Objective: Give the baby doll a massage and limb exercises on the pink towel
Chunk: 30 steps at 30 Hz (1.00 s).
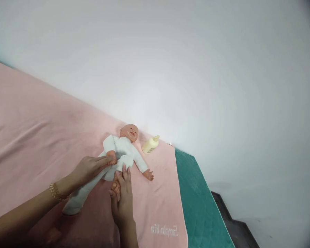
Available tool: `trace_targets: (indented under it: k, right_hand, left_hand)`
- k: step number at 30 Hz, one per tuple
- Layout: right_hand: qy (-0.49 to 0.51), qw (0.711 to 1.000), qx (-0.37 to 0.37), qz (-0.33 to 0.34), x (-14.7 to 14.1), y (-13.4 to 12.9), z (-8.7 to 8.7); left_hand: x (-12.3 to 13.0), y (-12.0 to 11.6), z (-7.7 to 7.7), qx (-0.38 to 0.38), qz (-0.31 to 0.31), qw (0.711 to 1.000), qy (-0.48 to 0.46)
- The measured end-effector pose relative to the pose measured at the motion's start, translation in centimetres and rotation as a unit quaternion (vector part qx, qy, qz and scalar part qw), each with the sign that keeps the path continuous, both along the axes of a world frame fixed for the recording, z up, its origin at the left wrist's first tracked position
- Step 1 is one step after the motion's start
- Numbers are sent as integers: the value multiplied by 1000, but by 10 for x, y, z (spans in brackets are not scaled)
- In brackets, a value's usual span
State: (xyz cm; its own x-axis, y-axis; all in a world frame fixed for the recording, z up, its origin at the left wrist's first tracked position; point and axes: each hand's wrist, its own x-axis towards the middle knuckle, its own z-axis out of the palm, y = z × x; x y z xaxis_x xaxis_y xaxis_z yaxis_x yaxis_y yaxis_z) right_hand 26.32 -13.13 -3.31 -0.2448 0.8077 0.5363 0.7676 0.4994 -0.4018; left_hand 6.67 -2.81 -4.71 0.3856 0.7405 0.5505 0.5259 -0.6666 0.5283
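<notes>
A baby doll [124,147] in a white outfit lies on its back on a pink blanket [155,203], its bald head toward the wall. My left hand [90,169], with a gold bracelet at the wrist, reaches in from the left. Its fingers are closed at the doll's hand on that side, and its thumb is hidden. My right hand [124,198] grips the doll's bare foot [115,186], thumb on one side and fingers up along the bent leg. The other white leg stretches beneath my left forearm. The doll's far arm lies out to the right.
A pale yellow pump bottle [150,145] stands beside the doll's head, near the white wall [170,69]. Green quilted fabric [198,193] shows past the blanket's right edge. Beyond it is a dark stepped edge [232,220] at floor level.
</notes>
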Motion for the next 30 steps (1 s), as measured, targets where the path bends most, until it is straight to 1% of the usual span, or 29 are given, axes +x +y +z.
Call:
trace_targets:
  k: [3,5,7,9,13,15,18,21,23,24,26,30]
  right_hand:
    - [10,1000,-12,1,3,2,1]
    - [14,1000,-14,1,3,1,2]
    - [19,1000,-7,4,3,-3,2]
    - [23,1000,9,11,3,-10,2]
    - [-2,999,46,13,3,-31,-4]
    - [-22,997,69,0,3,-43,-14]
    - [-51,989,135,-19,2,-61,-40]
    - [-60,979,194,-33,0,-76,-72]
    - [-47,976,208,-44,-2,-85,-90]
    - [-43,976,209,-46,-3,-88,-95]
    - [-38,977,204,-51,-5,-92,-100]
    - [-28,976,206,-63,-6,-92,-95]
  left_hand:
    - [-1,0,1,24,-8,1000,4]
    - [-2,1,1,10,7,1000,8]
    - [-5,2,1,-20,35,999,-3]
    - [-9,4,5,-56,74,995,-34]
    - [-25,7,20,-128,151,977,-73]
    - [-35,9,28,-172,202,962,-66]
    - [-51,15,33,-244,264,932,-43]
    - [-68,24,27,-279,293,912,-71]
    - [-78,31,21,-300,303,898,-106]
    - [-82,33,17,-309,304,893,-122]
    - [-88,37,12,-327,302,882,-156]
    - [-90,36,7,-366,299,846,-247]
